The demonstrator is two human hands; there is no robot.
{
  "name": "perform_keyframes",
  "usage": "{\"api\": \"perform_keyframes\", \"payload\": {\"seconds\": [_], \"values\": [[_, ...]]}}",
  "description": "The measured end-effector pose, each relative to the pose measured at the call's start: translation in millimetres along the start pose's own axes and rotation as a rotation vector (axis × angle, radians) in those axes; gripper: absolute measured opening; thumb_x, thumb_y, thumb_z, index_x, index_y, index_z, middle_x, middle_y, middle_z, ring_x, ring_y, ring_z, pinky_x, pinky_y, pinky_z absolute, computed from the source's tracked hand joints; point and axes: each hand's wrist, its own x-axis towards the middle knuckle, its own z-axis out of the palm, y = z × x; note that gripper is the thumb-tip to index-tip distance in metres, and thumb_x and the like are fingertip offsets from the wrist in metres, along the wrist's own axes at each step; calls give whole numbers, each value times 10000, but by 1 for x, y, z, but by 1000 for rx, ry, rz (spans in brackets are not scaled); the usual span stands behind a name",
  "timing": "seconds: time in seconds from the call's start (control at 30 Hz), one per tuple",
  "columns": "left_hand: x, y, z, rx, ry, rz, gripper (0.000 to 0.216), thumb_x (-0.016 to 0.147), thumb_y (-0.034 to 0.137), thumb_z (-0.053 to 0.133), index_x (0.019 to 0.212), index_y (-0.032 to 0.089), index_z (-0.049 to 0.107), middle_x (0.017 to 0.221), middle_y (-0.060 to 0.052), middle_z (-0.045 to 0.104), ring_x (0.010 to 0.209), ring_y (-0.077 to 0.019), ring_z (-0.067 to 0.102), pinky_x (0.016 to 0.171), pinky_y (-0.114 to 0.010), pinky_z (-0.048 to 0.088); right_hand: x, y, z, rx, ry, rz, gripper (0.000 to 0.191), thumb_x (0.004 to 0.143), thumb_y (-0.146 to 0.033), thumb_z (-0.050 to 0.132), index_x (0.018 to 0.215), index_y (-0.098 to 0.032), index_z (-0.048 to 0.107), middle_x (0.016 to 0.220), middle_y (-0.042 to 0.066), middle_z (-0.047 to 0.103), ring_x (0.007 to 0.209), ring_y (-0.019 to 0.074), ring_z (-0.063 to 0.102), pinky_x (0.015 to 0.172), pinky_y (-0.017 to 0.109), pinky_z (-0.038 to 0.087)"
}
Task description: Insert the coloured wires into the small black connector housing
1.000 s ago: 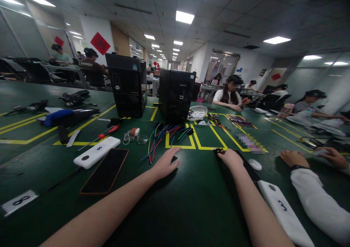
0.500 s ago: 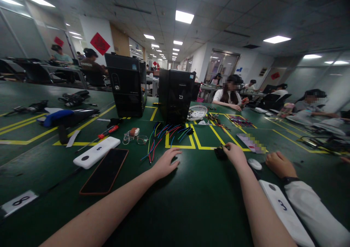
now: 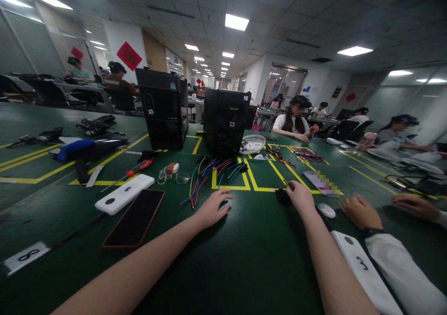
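Observation:
My left hand (image 3: 213, 209) rests on the green table (image 3: 254, 240), fingers spread and nothing in it. Just beyond its fingertips lie loose blue, red, yellow and green wires (image 3: 195, 184). Farther right, my right hand (image 3: 301, 197) has its fingers closed at the edge of a small black object (image 3: 281, 195), low on the tabletop. Its kind is too small and dark to make out, though a yellowish bit shows at the fingertips. A bundle of coloured wires with a black end (image 3: 239, 168) lies in front of the right computer tower (image 3: 226, 119).
Another black computer tower (image 3: 160, 112) stands left. Nearby are a phone (image 3: 134, 219), a white power bank (image 3: 125, 194), a red screwdriver (image 3: 139, 167), glasses (image 3: 182, 178) and a white basket (image 3: 254, 144). A co-worker's hand (image 3: 361, 212) rests close to my right arm, near a white mouse (image 3: 327, 210).
A co-worker's second hand has come further into view at the right edge. My two hands stay nearly where they were; the view has shifted very slightly.

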Motion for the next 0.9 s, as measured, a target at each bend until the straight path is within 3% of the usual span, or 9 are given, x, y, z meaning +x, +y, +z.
{"api": "perform_keyframes", "payload": {"seconds": [0.63,0.77,0.9], "values": [[1,-5,3,-1,6,42,268,851,226,512,1109,216,584,1249,-71,512,1186,-220,442,1027,-400,353,1,-7,2,-13,-326,-51,369,855,-259,405,1128,-161,634,974,111,681,884,201,624,727,251,428],[1,-5,3,-4,4,38,266,852,233,513,1108,222,584,1241,-65,516,1182,-221,445,1027,-399,353,0,1,-3,12,-193,24,358,876,-279,387,1089,-154,645,1016,126,668,912,210,615,733,251,422],[1,-4,2,-2,-5,31,268,853,237,511,1109,222,586,1243,-64,516,1182,-222,445,1027,-403,353,3,15,-10,61,-42,78,406,886,-301,382,1197,-127,578,1129,141,623,1009,227,574,794,264,408]]}}
